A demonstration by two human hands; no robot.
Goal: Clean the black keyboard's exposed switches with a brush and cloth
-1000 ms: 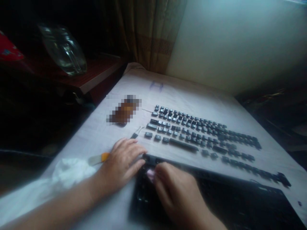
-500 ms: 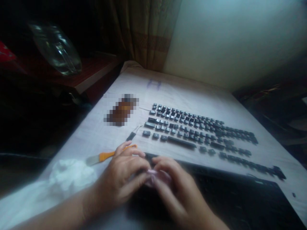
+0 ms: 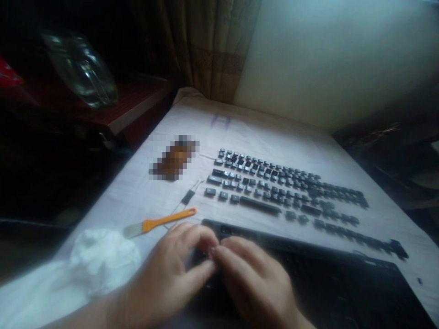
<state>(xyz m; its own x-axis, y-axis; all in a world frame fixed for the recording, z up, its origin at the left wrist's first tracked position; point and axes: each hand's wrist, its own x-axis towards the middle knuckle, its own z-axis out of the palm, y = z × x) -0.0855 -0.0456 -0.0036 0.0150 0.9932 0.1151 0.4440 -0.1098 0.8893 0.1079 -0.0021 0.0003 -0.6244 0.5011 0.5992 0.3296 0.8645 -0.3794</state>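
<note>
My left hand (image 3: 171, 269) and my right hand (image 3: 257, 274) meet fingertip to fingertip over the left end of a black keyboard base (image 3: 346, 283). Both have thumb and fingers pinched together. A small pinkish glint shows at the fingertips, but what is held there, if anything, is too small and blurred to name. Just beyond my left hand lies an orange-handled brush (image 3: 168, 220) with pale bristles. Behind it rests a thin wire tool with a dark grip (image 3: 188, 196). Loose black keycaps lie in rows past the base, among them a long space bar (image 3: 260, 205).
A crumpled white cloth (image 3: 103, 256) lies left of my left forearm. Further back on the pale-covered table (image 3: 192, 114) is a pixelated brown object (image 3: 174, 157). A clear glass vessel (image 3: 85, 73) stands on a dark red wooden surface (image 3: 133, 103) at left.
My left hand's raised fingers have curled down, baring the brush handle. The right hand's fingers have closed in, and the pinkish patch between the hands is now mostly hidden.
</note>
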